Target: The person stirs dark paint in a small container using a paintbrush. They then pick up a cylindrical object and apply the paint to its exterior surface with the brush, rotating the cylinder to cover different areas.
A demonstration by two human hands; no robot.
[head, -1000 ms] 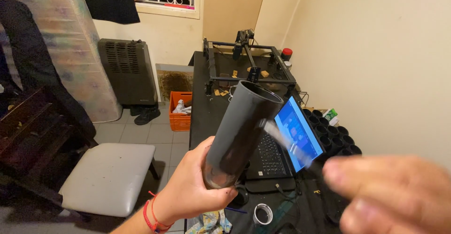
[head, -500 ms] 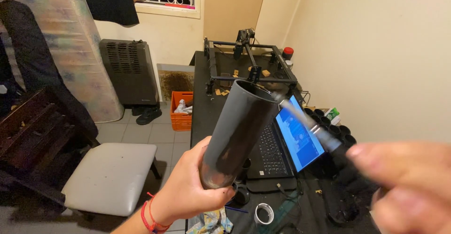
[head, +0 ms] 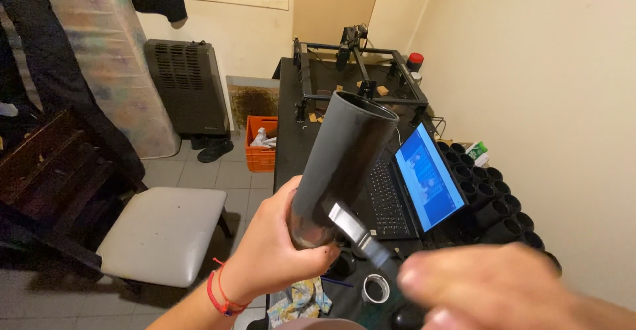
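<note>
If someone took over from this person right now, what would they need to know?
Left hand: gripping the dark tube at its lower end, tilted up over the black desk.
Right hand: blurred, holding a flat metal blade whose tip lies against the tube's lower part.
Nearby: open laptop, tape roll, more dark tubes standing by the wall.
Done or left: the picture does not show.

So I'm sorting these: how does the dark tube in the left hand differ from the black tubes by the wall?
The held tube is raised and tilted in the left hand; the black tubes by the wall stand upright, packed in rows. The held one appears much longer and greyer. Both kinds are round and open-ended.
</note>
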